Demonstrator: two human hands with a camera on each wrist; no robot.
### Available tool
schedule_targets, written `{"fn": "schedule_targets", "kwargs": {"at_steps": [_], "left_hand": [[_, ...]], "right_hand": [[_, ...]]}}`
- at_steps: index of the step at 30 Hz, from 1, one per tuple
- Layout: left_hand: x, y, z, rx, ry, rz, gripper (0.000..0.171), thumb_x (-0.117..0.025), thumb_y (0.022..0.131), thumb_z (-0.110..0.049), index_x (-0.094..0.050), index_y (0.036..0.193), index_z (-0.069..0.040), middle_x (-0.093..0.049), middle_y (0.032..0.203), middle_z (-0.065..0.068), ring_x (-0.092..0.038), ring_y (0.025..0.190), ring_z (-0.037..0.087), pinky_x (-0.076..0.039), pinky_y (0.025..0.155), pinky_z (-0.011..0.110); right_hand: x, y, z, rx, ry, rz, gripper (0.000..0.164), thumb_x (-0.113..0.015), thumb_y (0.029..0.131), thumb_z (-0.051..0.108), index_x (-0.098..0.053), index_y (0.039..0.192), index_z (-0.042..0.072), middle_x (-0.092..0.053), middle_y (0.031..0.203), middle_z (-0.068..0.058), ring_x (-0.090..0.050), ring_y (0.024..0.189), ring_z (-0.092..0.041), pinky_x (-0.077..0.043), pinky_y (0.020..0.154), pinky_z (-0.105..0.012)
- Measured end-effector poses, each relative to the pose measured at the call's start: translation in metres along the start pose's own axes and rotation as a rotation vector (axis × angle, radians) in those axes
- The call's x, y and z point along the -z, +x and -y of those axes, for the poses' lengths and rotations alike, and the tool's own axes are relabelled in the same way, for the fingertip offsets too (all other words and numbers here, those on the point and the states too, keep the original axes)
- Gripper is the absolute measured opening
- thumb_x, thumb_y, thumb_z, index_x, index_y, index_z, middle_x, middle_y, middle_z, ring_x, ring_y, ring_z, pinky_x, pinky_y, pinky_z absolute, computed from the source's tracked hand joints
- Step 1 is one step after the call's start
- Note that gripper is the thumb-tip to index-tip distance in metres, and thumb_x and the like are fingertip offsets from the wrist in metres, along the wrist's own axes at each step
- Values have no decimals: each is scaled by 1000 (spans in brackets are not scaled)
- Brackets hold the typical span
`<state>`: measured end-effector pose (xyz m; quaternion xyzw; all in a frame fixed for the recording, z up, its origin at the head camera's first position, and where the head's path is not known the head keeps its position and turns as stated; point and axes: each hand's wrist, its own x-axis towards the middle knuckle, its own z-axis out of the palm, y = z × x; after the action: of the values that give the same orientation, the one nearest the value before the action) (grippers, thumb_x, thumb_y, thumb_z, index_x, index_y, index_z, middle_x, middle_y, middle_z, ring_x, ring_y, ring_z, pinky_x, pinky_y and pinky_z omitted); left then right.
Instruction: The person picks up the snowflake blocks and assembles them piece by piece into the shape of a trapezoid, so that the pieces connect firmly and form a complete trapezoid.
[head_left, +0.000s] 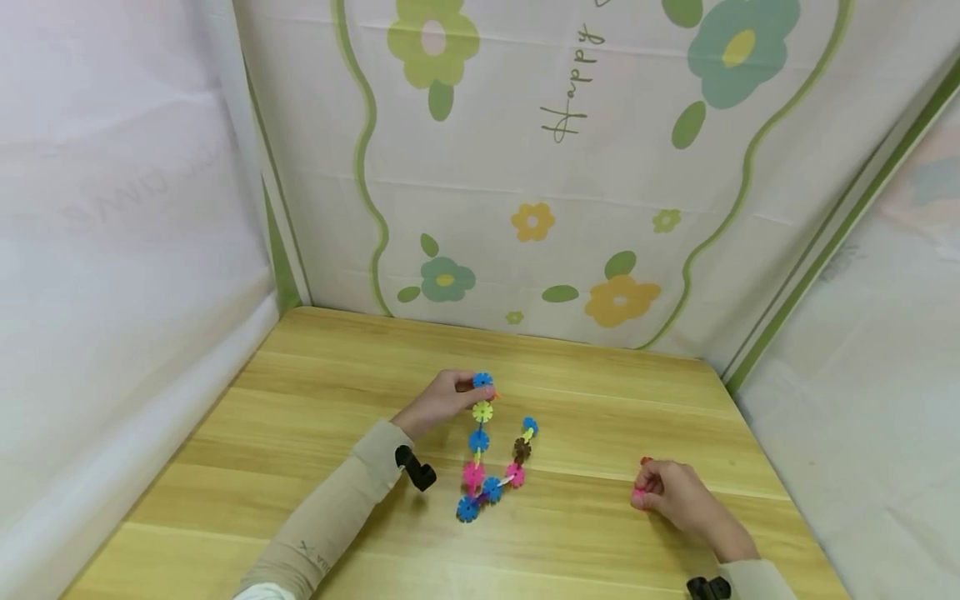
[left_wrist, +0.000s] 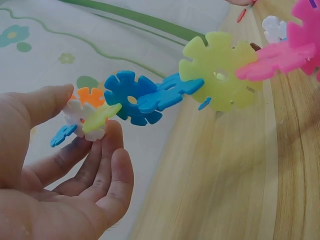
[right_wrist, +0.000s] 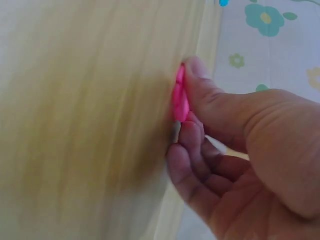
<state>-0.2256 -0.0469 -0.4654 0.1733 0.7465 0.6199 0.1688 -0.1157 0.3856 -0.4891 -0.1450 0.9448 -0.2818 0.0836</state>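
My left hand (head_left: pixel 441 402) pinches the far end of a chain of interlocking plastic flower discs (head_left: pixel 478 441). In the left wrist view, thumb and fingertips hold a white disc (left_wrist: pixel 79 116) with orange, yellow and blue discs slotted into it. From there the chain runs through a blue disc (left_wrist: pixel 125 95) and a pale yellow disc (left_wrist: pixel 216 67) to pink ones, then bends back in a V shape toward a blue end disc (head_left: pixel 531 425). Well to the right, my right hand (head_left: pixel 681 497) pinches a single pink disc (right_wrist: pixel 181 97) edge-on between thumb and fingers, low over the table.
A small red piece (head_left: pixel 647 459) shows just beyond the right fingertips. The wooden table (head_left: pixel 360 350) ends at a flower-printed cloth wall (head_left: pixel 480 167), with white cloth sides left and right. Black camera mounts (head_left: pixel 415 468) sit on both wrists.
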Motion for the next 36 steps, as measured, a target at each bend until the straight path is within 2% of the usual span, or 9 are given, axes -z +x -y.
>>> {"fn": "schedule_targets", "kwargs": {"at_steps": [5,9,12,17,20,23,27,31,36], "left_hand": [[0,0,0,15,9,1,47,-71,101,-46,-72,119,-3,-73,114,14,-65,110,38,-53,104,58],[2,-1,0,24,3,4,51,-70,101,-46,-71,125,-1,-72,119,16,-67,105,27,-53,106,58],[2,-1,0,17,-11,8,52,-71,101,-46,-71,125,0,-73,117,14,-67,100,19,-52,106,59],[2,-1,-2,9,-37,10,54,-72,101,-46,-70,126,2,-74,115,12,-66,98,17,-49,108,63],[2,-1,-2,16,-31,6,53,-72,100,-47,-71,125,0,-73,120,17,-67,99,17,-51,107,60],[2,-2,-3,27,-28,3,50,-71,101,-47,-72,125,-4,-71,127,21,-68,101,18,-53,106,57],[3,-5,-5,41,-39,-4,44,-72,100,-47,-74,124,-9,-73,128,16,-70,111,26,-50,109,60],[5,-8,-5,25,-36,-10,42,-70,102,-46,-74,124,-10,-76,124,8,-68,121,35,-49,109,62],[7,-11,-5,-4,-21,-10,43,-68,104,-44,-73,126,-8,-76,124,7,-68,121,33,-50,108,62]], "right_hand": [[6,6,8,41,-23,121,17,-82,92,22,-69,84,16,-65,77,8,-51,67,2,-45,61,-21],[7,21,23,69,22,177,15,-77,98,21,-70,86,15,-66,77,7,-51,65,0,-45,58,-21],[5,37,38,87,131,146,12,-71,102,18,-72,94,10,-70,83,1,-58,69,-5,-51,60,-24],[-2,65,67,134,264,51,17,-67,106,26,-74,105,10,-73,92,-11,-67,77,-24,-59,66,-35],[-8,78,85,164,322,17,20,-67,105,27,-75,106,10,-74,92,-14,-70,79,-29,-61,68,-40],[-17,91,101,178,397,10,19,-67,105,22,-75,107,4,-75,94,-17,-74,82,-31,-64,74,-44],[-30,106,120,140,498,-8,18,-69,104,17,-74,109,0,-76,98,-19,-76,88,-36,-64,81,-49],[-40,119,134,108,559,-42,16,-68,104,14,-74,109,0,-76,102,-23,-75,93,-43,-63,85,-51],[-44,132,145,94,558,-83,15,-67,105,16,-76,110,4,-75,103,-28,-73,94,-46,-63,83,-51]]}}
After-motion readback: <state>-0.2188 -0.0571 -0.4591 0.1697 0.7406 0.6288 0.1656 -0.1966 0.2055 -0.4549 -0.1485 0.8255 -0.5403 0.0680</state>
